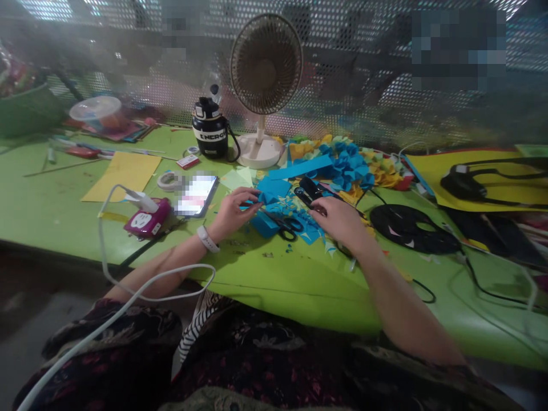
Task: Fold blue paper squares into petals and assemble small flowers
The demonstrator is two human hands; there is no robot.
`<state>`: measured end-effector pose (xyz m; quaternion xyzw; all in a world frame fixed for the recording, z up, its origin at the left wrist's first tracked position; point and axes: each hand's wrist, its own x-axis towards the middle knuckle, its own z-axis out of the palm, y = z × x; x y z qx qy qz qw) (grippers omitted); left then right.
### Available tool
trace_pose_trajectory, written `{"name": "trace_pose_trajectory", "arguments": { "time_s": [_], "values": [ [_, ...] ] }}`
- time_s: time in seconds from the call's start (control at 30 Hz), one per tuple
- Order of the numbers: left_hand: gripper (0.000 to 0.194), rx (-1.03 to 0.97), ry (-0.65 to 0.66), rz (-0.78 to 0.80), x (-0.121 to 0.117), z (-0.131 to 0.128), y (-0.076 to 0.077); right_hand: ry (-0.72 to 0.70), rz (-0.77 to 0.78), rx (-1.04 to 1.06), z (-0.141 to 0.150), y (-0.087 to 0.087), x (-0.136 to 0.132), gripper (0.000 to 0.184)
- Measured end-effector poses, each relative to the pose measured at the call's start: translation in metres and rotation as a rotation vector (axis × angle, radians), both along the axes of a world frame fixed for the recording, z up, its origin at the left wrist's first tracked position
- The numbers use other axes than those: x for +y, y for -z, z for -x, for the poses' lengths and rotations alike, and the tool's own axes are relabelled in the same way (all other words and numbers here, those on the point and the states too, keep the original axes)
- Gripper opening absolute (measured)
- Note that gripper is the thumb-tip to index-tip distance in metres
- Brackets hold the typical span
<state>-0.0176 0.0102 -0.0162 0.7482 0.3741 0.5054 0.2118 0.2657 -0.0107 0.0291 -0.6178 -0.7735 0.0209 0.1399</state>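
My left hand (234, 214), a pale watch band on its wrist, pinches a small folded piece of blue paper (269, 197). My right hand (340, 221) is closed around what looks like a black stapler (311, 188), its front end pointing towards the blue paper and apart from it. Below and between both hands lie black-handled scissors (291, 229) among blue scraps. A flat blue paper strip (301, 167) rests behind them, beside a heap of blue and yellow folded paper pieces (349, 164).
A white fan (259, 151) and a black bottle (209, 134) stand at the back. Left of my hands are a lit phone (197, 194), a tape roll (170, 181) and a purple power socket (148, 220). A white cable (158, 277) loops over my left forearm. A black disc (413, 229) lies right.
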Motion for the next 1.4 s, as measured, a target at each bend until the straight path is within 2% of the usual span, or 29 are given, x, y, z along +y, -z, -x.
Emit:
{"name": "trace_pose_trajectory", "arguments": {
  "time_s": [0.13, 0.33, 0.47, 0.57, 0.73, 0.83, 0.93, 1.07, 1.13, 1.23, 1.33, 1.4],
  "values": [
    [0.009, 0.009, 0.009, 0.009, -0.001, 0.001, -0.002, -0.094, 0.121, -0.033, 0.005, -0.008, -0.009, 0.019],
    [0.009, 0.001, 0.020, 0.029, -0.002, 0.002, -0.002, -0.370, 0.364, -0.082, 0.016, -0.014, -0.024, 0.013],
    [0.008, 0.019, 0.026, 0.026, -0.002, 0.001, -0.003, -0.442, 0.391, -0.097, 0.022, -0.015, -0.031, 0.014],
    [0.007, 0.026, 0.028, 0.013, -0.003, 0.001, -0.004, -0.397, 0.319, -0.080, 0.018, -0.017, -0.030, 0.015],
    [0.007, 0.037, 0.031, -0.002, -0.002, 0.002, -0.003, -0.150, 0.089, -0.037, 0.002, -0.018, -0.017, 0.017],
    [0.009, 0.024, 0.035, -0.012, 0.000, 0.002, 0.000, 0.011, -0.033, -0.040, -0.007, -0.012, -0.006, 0.017],
    [0.011, 0.021, 0.035, -0.031, 0.002, 0.002, 0.002, 0.104, -0.066, -0.048, -0.013, -0.002, 0.003, 0.019],
    [0.012, 0.029, 0.030, -0.048, 0.003, 0.001, 0.003, 0.104, -0.130, -0.029, -0.015, 0.011, 0.011, 0.047],
    [0.012, 0.039, 0.031, -0.056, 0.003, 0.001, 0.003, 0.086, -0.077, -0.042, -0.015, 0.016, 0.013, 0.056],
    [0.013, 0.042, 0.038, -0.057, 0.003, 0.002, 0.003, 0.101, 0.010, -0.064, -0.014, 0.021, 0.015, 0.060],
    [0.013, 0.039, 0.041, -0.050, 0.003, 0.001, 0.003, 0.097, -0.052, -0.056, -0.012, 0.023, 0.016, 0.061],
    [0.013, 0.036, 0.041, -0.043, 0.003, 0.001, 0.004, 0.066, -0.123, -0.043, -0.010, 0.023, 0.015, 0.055]
  ]
}}
